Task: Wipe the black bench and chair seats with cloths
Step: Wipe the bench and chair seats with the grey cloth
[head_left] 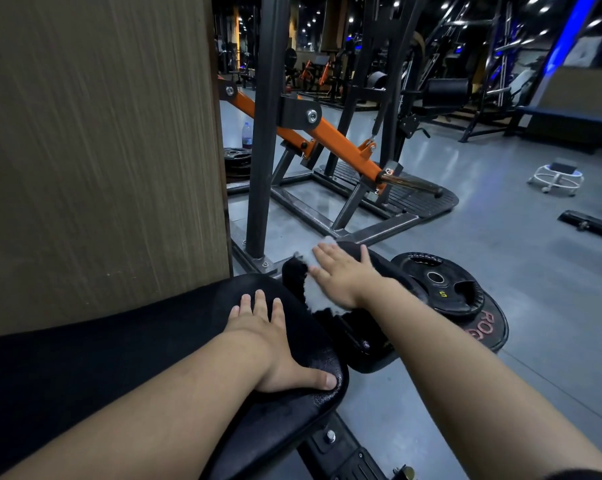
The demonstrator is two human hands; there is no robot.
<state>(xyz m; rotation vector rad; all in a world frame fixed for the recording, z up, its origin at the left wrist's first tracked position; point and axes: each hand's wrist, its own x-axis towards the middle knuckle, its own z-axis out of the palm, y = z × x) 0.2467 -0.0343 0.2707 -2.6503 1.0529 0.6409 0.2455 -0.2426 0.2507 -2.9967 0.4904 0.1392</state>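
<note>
A long black padded bench [119,358] runs from the lower left to the middle of the view. My left hand [275,344] lies flat on its rounded end, fingers straight and thumb along the pad's edge. Just beyond is a smaller black seat pad [372,344]. A white cloth [315,292] lies on that seat, and my right hand [341,275] presses down on it with fingers spread and straight. Part of the cloth is hidden under my palm.
A brown wood-grain wall panel [98,143] stands close on the left. An orange and grey lever machine [327,140] stands ahead. Black weight plates [441,285] lie stacked on the grey floor beside the seat. A white stool [556,178] stands far right.
</note>
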